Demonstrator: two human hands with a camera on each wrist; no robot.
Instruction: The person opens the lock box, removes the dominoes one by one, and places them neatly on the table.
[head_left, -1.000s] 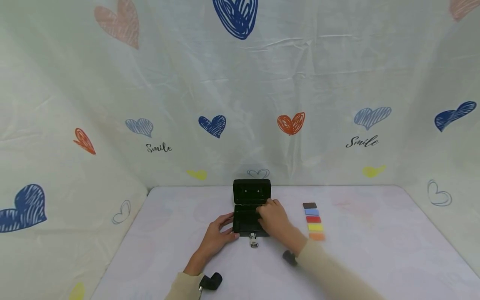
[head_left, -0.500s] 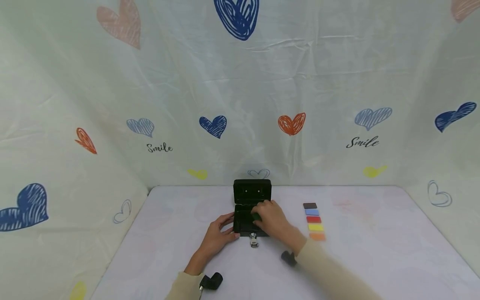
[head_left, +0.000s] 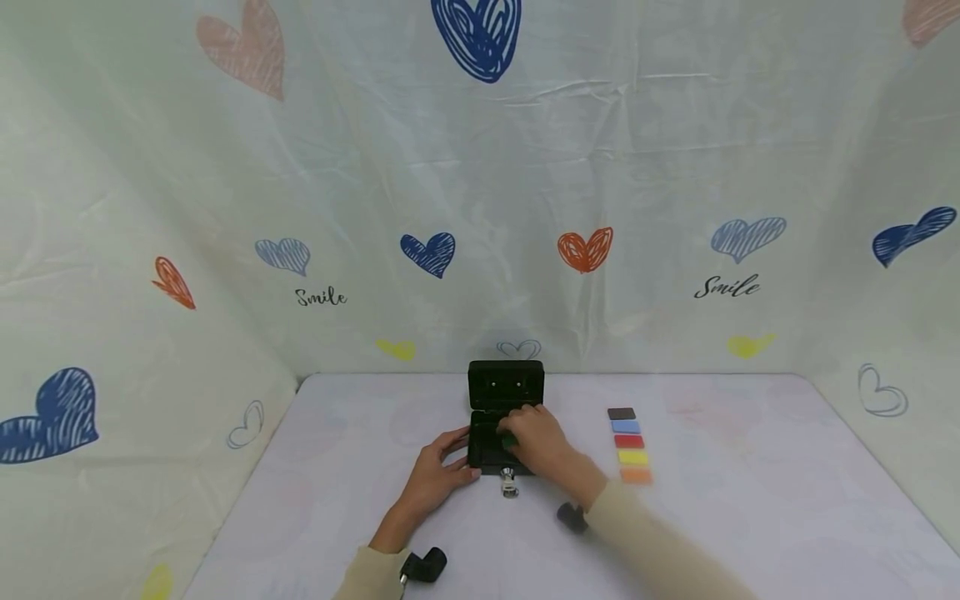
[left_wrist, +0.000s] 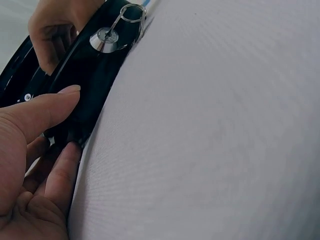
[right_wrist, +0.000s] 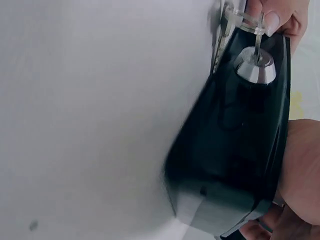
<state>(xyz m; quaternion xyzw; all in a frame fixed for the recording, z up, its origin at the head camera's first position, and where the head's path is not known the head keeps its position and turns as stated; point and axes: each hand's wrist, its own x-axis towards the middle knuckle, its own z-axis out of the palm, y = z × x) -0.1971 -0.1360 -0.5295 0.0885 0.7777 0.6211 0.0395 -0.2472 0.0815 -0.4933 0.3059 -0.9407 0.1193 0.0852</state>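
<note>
A black cash box [head_left: 489,454] stands on the table with its lid [head_left: 506,386] raised at the back. A key with a ring [head_left: 510,483] sits in the silver lock [left_wrist: 104,40] on its front. My left hand [head_left: 441,467] grips the box's left front corner, thumb on the front wall and fingers along the side, as the left wrist view shows. Inside the box, my right hand [head_left: 546,440] pinches a small dark green piece [head_left: 510,441], mostly hidden by the fingers. The right wrist view has the right hand [right_wrist: 302,172] reaching over the box wall, its fingertips hidden.
To the right of the box lies a column of small flat pieces: black [head_left: 621,413], blue [head_left: 626,427], red [head_left: 628,442], yellow [head_left: 632,457] and orange [head_left: 636,476]. A white cloth with printed hearts [head_left: 585,250] hangs behind the white table [head_left: 720,500].
My right hand has moved slightly left and down within the box, and the green piece has come into view under its fingers. The left hand and the box have stayed put.
</note>
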